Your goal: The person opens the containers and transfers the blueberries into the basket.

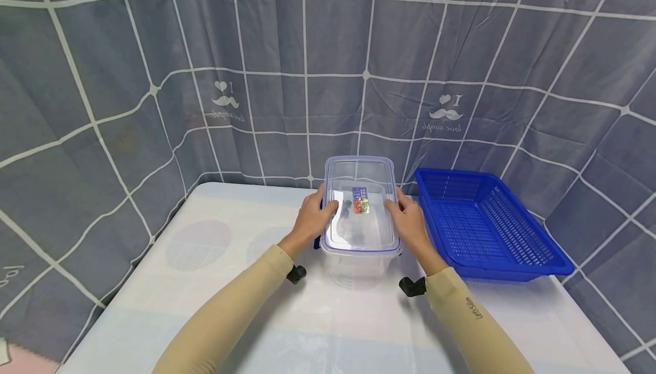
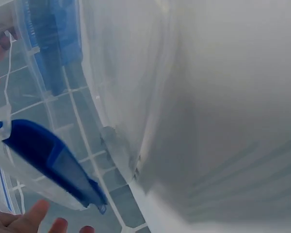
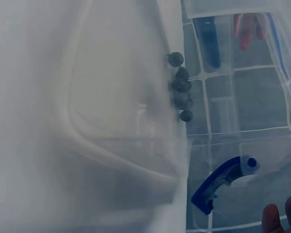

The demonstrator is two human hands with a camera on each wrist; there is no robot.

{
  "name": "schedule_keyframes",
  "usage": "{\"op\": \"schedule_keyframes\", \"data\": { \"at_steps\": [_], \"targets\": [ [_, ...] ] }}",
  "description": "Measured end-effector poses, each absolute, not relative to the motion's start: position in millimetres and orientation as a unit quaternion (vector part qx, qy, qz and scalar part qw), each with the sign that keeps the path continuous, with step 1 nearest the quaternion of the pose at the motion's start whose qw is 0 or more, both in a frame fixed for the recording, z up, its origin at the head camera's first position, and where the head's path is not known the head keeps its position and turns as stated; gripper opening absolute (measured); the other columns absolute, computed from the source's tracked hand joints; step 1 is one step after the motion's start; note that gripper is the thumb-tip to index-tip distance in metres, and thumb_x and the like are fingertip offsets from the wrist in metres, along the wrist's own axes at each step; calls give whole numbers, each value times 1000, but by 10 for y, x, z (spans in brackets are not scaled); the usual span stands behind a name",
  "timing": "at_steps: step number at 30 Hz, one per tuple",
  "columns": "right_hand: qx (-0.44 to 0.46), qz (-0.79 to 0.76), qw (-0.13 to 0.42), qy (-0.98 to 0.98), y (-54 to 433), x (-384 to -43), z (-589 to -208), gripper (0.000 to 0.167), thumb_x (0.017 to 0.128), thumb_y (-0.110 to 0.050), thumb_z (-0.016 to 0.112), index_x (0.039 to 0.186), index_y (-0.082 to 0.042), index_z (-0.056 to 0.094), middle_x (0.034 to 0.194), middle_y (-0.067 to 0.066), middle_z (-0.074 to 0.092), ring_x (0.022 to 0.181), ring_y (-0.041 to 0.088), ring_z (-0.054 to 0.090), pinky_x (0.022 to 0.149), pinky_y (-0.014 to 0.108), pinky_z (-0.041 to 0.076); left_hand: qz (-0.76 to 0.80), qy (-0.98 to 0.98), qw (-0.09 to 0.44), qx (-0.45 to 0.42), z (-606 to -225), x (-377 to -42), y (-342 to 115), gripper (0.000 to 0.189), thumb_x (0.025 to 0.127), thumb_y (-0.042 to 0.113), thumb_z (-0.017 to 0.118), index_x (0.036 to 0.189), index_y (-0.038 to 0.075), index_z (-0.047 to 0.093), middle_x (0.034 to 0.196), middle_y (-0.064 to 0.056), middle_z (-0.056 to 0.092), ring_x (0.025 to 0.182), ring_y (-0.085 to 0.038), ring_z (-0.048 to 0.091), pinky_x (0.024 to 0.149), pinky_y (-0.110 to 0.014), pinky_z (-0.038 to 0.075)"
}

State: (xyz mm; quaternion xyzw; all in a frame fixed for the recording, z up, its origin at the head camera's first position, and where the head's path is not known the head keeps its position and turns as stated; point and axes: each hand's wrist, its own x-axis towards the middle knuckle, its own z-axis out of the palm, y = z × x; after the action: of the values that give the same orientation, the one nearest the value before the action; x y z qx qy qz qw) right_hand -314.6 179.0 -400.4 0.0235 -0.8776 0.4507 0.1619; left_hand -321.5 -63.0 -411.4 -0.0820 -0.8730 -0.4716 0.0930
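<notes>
A clear plastic food container with a lid is tilted toward me over the table. My left hand grips its left edge, thumb on the lid. On the opposite edge my right hand holds on the same way. A small printed label sits on the lid. Through the clear wall in the right wrist view show several small dark round fruits, like blueberries. A blue side clip hangs swung outward in the left wrist view; another blue clip sticks out in the right wrist view.
To the right, a blue plastic basket with slotted walls stands on the white table. A grey checked curtain hangs behind and along both sides. Dark camera mounts protrude from the wrists.
</notes>
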Motion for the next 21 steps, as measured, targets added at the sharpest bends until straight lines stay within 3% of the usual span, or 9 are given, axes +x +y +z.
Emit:
{"op": "schedule_keyframes", "data": {
  "at_steps": [2, 16, 21],
  "targets": [
    [25, 446, 166, -879, 1779, -3148, -3982, 58, 101, -34, 55, 153, -13, 44, 107, 18, 66, 92, 28, 58, 78, 38, 48, -471, -873, 94, -82, -4095, -3221, -648, 74, 98, 44, 49, 161, 14, 25, 151, -21, 48, 142, -37, 42, 117, -51, 33],
    [53, 444, 159, -880, 1553, -3244, -3731, 56, 101, -37, 53, 153, -18, 46, 113, 15, 69, 96, 28, 59, 85, 42, 48, -457, -877, 113, -100, -3817, -3314, -942, 71, 102, 45, 46, 161, 9, 25, 147, -17, 54, 136, -34, 52, 113, -48, 41],
    [49, 452, 125, -882, 1427, -3301, -3610, 62, 101, -41, 52, 155, -13, 41, 95, 14, 64, 75, 25, 49, 68, 36, 42, -465, -873, 108, -104, -3678, -3330, -1079, 63, 102, 41, 47, 157, 15, 33, 143, -16, 59, 129, -36, 58, 107, -51, 45]
  ]
}}
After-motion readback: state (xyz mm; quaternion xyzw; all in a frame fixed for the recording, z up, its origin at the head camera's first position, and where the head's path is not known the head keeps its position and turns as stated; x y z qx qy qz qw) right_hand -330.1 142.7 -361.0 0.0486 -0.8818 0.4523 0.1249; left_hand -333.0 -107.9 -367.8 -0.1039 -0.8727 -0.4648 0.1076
